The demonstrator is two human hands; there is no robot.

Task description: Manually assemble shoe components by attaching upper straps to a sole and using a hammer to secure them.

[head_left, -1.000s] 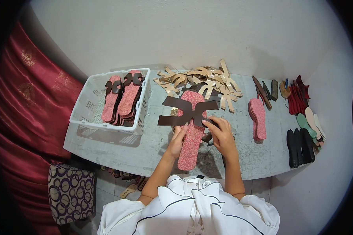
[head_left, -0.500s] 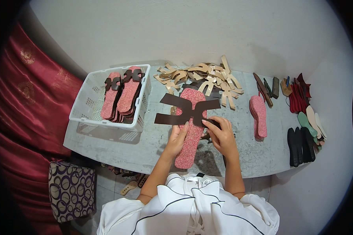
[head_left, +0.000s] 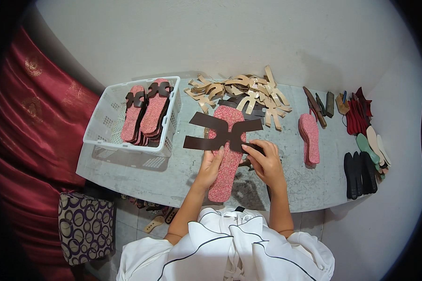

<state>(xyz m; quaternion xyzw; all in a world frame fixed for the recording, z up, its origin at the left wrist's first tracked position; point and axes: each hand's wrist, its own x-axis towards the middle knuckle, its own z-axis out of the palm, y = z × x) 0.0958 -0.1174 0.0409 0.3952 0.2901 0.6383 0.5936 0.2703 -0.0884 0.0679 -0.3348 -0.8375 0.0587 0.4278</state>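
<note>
A pink patterned shoe sole [head_left: 224,174] is held above the table's near side, toe end pointing away from me. Across its upper half lies a dark brown sandal strap [head_left: 227,135], cut in an H-like shape with arms reaching past both edges. My left hand [head_left: 210,168] is closed on the sole's left edge, its thumb resting on top just below the strap. With thumb and fingers, my right hand [head_left: 266,161] pinches the strap's lower right arm beside the sole. The fingers under the sole are hidden.
At left stands a white plastic basket [head_left: 122,146] holding soles with brown straps. Beige straps [head_left: 253,86] are heaped at the back. To the right lie stacked pink soles [head_left: 309,140], hand tools [head_left: 316,105], red straps [head_left: 356,117] and black soles [head_left: 359,174].
The sole and strap have shifted very slightly left, with both hands keeping their grip. Nothing else has visibly moved.
</note>
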